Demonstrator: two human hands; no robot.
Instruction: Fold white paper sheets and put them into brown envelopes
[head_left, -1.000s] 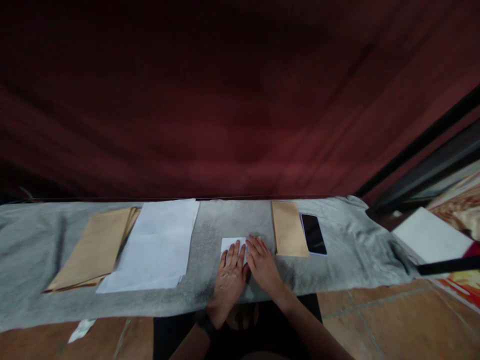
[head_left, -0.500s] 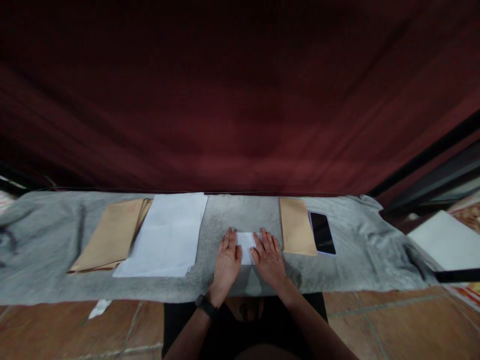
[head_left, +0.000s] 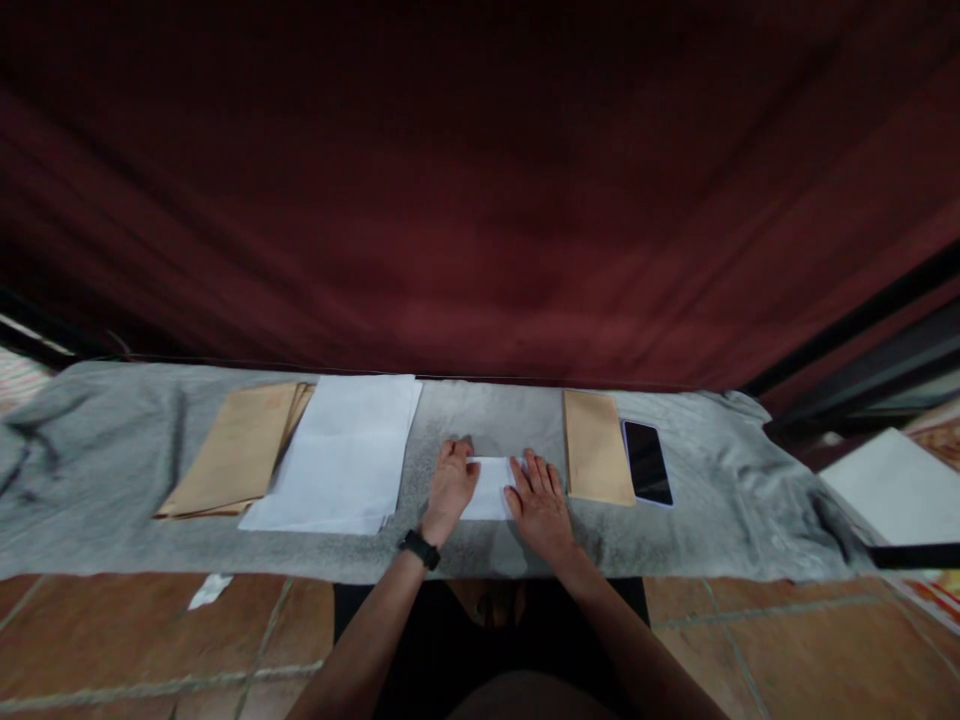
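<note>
A small folded white paper [head_left: 491,490] lies on the grey cloth in front of me, between my hands. My left hand [head_left: 452,485], a dark watch on its wrist, has its fingers bent and its thumb at the paper's far left corner, gripping the edge there. My right hand [head_left: 541,508] rests flat over the right end of the paper with its fingers spread. Part of the paper is hidden under this hand. To the left is a stack of larger white sheets [head_left: 337,455]; to the right is a brown envelope [head_left: 598,450].
Several brown envelopes [head_left: 229,450] are piled left of the white sheets. A phone [head_left: 647,462] sits beside the right envelope. The grey cloth [head_left: 720,500] covers the narrow surface, with a dark red curtain [head_left: 480,250] behind. A white scrap [head_left: 210,590] is on the tiled floor.
My left hand has gone from lying flat to bent fingers at the paper's far left corner, uncovering more of its left side. My right hand remains flat. The view has shifted slightly.
</note>
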